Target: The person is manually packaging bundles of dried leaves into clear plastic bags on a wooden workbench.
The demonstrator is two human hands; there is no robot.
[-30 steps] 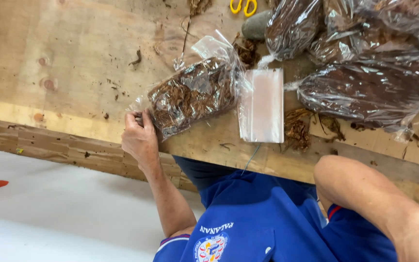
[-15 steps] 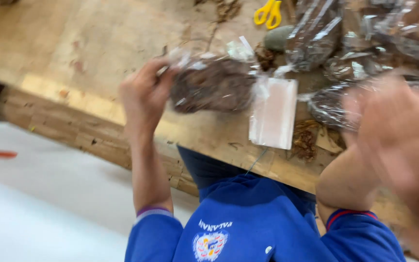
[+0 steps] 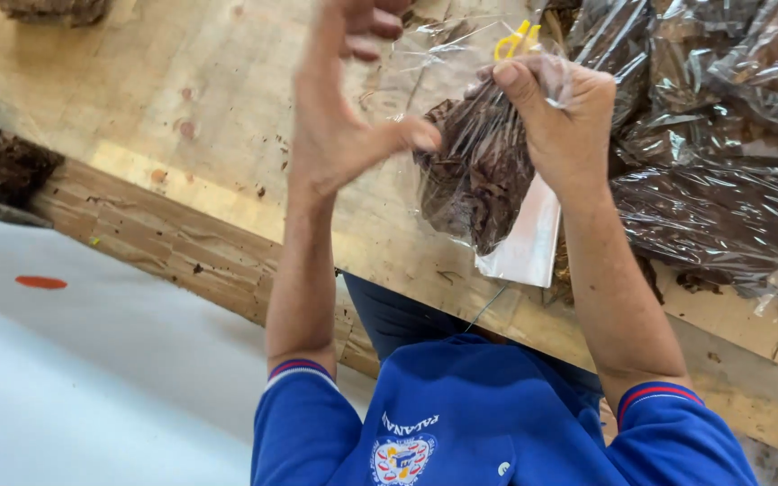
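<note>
Both hands are up over the tabletop, working a clear bag stuffed with dark brown dried leaves. The right hand is closed tight around the bag's neck at twelve o'clock of the bundle, plastic bunched in the fist. The left hand sits at nine o'clock of the bag, fingers half spread, thumb stretched across until its tip touches the plastic (not a full grip, more a steadying press). The bag hangs tilted, its lower end dipping toward six o'clock, just above a flat white packet lying at the tabletop's near edge. To do this well, I judge the neck should stay pinched high and the thumb should push the leaves down evenly, so nothing crumbles out. More filled bags are heaped at three o'clock, touching one another. Yellow-handled scissors peek out at twelve o'clock, behind the held plastic.
</note>
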